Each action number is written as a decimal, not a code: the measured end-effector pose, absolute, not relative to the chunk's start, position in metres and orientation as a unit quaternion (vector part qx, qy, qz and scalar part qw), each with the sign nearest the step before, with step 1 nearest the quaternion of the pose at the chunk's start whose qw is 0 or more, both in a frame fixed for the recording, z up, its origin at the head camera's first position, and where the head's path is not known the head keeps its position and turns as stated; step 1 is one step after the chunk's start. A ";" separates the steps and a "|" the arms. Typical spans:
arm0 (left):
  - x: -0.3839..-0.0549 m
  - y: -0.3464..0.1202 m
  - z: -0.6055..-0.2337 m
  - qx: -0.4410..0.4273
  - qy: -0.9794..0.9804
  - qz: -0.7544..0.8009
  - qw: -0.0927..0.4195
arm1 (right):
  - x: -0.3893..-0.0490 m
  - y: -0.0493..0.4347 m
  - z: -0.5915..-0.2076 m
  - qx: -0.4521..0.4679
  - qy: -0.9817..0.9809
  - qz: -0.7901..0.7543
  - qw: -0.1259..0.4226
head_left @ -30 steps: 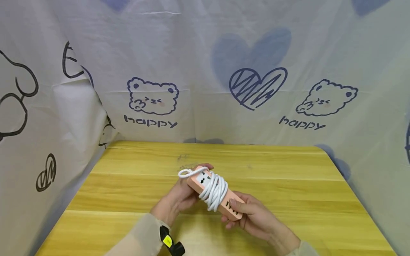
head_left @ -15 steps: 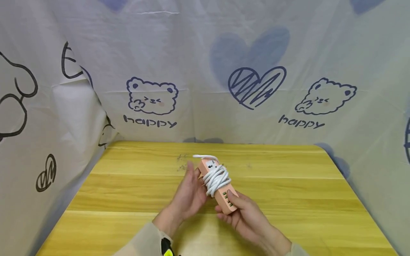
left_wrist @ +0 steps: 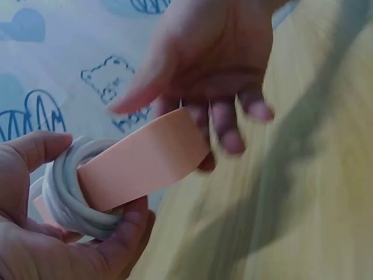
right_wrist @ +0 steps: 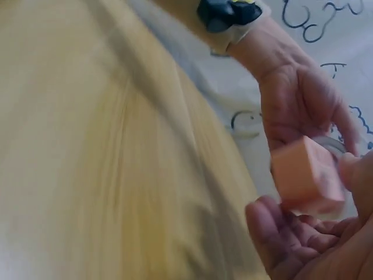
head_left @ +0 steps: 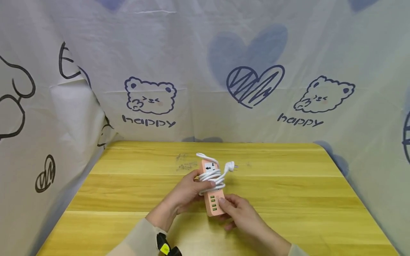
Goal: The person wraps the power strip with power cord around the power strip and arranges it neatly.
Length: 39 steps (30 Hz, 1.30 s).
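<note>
Two hands of mine meet over the middle of a yellow wooden surface (head_left: 288, 185), with printed cloth (head_left: 80, 106) hung on the left, back and right sides. From left to right: the cloth at the left carries dark line drawings; next comes a bear drawing (head_left: 150, 96) with the word "happy" under it, then a scribbled heart (head_left: 254, 85), then a second bear (head_left: 323, 94) with the same word. Nothing stands between my view and the thing I hold; only my own fingers cover parts of it.

My left hand (head_left: 187, 193) grasps the power strip (head_left: 212, 188) at its middle, thumb laid across the white cord (head_left: 213, 177) that is coiled round the body; the left wrist view shows the coils lying in my curled palm. My right hand (head_left: 238, 213) grips the near end of the strip between thumb and fingers. A strap with a yellow-and-black clip (head_left: 164, 247) sits at my left cuff.

The strip is salmon pink, long and blocky, lying lengthwise away from me, just above the surface. A socket face shows at its far end, a row of green-marked ports near my right thumb. The white plug (head_left: 230, 166) sticks out to the right of the coils, and a loop of cord rises at the far end.
</note>
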<state>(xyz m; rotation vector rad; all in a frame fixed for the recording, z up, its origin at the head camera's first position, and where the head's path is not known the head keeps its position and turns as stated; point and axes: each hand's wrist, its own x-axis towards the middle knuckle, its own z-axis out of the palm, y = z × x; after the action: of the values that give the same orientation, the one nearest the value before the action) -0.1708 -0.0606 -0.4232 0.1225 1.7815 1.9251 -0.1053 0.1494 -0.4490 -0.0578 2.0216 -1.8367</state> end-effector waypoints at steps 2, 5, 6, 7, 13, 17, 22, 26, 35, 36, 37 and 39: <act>-0.175 -0.065 -0.426 0.040 0.667 0.698 0.258 | -0.107 0.156 -0.447 -0.019 0.760 -0.625 0.178; -0.182 -0.070 -0.434 0.026 0.667 0.693 0.272 | -0.110 0.166 -0.444 -0.007 0.797 -0.589 0.134; -0.184 -0.071 -0.438 0.020 0.663 0.695 0.277 | -0.112 0.169 -0.442 -0.003 0.805 -0.581 0.121; -0.185 -0.072 -0.443 0.015 0.662 0.695 0.281 | -0.113 0.172 -0.441 0.000 0.812 -0.573 0.110; -0.192 -0.073 -0.468 -0.010 0.644 0.705 0.297 | -0.120 0.181 -0.440 0.005 0.822 -0.560 0.097; -0.196 -0.069 -0.471 -0.003 0.647 0.698 0.307 | -0.121 0.183 -0.442 0.011 0.824 -0.559 0.093; -0.196 -0.067 -0.461 0.012 0.733 0.617 0.287 | -0.124 0.182 -0.441 0.010 0.832 -0.549 0.080; -0.193 -0.069 -0.452 0.008 0.782 0.568 0.256 | -0.127 0.183 -0.441 0.015 0.835 -0.545 0.075; -0.187 -0.085 -0.451 -0.031 0.765 0.594 0.246 | -0.130 0.183 -0.442 0.003 0.841 -0.537 0.068; -0.187 -0.084 -0.452 -0.031 0.754 0.605 0.255 | -0.130 0.182 -0.441 -0.001 0.847 -0.528 0.060; -0.187 -0.082 -0.454 -0.028 0.743 0.615 0.262 | -0.132 0.181 -0.441 -0.007 0.858 -0.511 0.047; -0.187 -0.079 -0.457 -0.019 0.727 0.629 0.276 | -0.136 0.176 -0.440 -0.027 0.884 -0.467 0.015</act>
<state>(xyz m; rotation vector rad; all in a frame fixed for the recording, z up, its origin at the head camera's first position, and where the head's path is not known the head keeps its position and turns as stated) -0.1866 -0.0787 -0.4568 -0.0509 1.9530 1.6891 -0.1360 0.1764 -0.4402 -0.0831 2.7502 -1.4546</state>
